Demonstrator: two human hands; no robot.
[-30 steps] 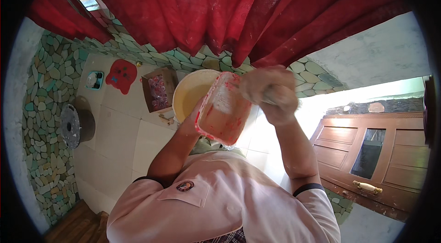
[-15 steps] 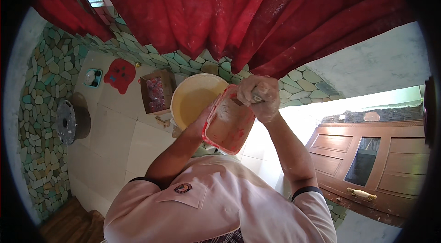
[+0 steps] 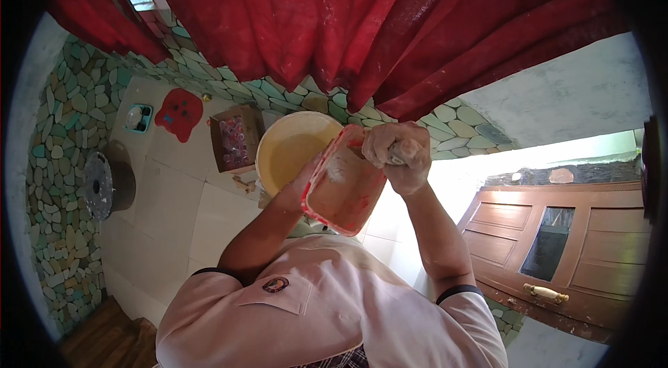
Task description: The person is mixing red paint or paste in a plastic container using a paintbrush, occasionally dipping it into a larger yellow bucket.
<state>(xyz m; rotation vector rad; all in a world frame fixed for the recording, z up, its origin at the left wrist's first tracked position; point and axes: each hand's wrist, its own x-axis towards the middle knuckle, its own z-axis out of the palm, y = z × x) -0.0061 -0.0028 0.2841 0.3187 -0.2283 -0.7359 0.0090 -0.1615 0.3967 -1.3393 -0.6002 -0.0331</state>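
Observation:
My left hand (image 3: 303, 177) grips the left side of a red plastic tub (image 3: 344, 197), held tilted in front of my chest. Its inside is coated with pale residue, and a small white patch of paste or powder lies near the far end. Above the tub's far right corner, my right hand (image 3: 400, 155) is closed in a fist round a short-handled tool (image 3: 397, 157). Only the butt of the handle and a narrow dark edge show, so I cannot tell its kind. Both hands look dusted with pale residue. Just left of the tub stands a large pale-yellow bucket (image 3: 278, 159).
Red curtains (image 3: 306, 13) hang in front. A cardboard box (image 3: 224, 135) of small pink-and-red items, a red mat (image 3: 179, 114), a turquoise tray (image 3: 138, 118) and a dark round container (image 3: 104, 185) are on the tiled floor. A brown wooden door (image 3: 550, 243) is at right.
My right hand has shifted slightly right and down with the tool. The tub has moved slightly left and down in my left hand.

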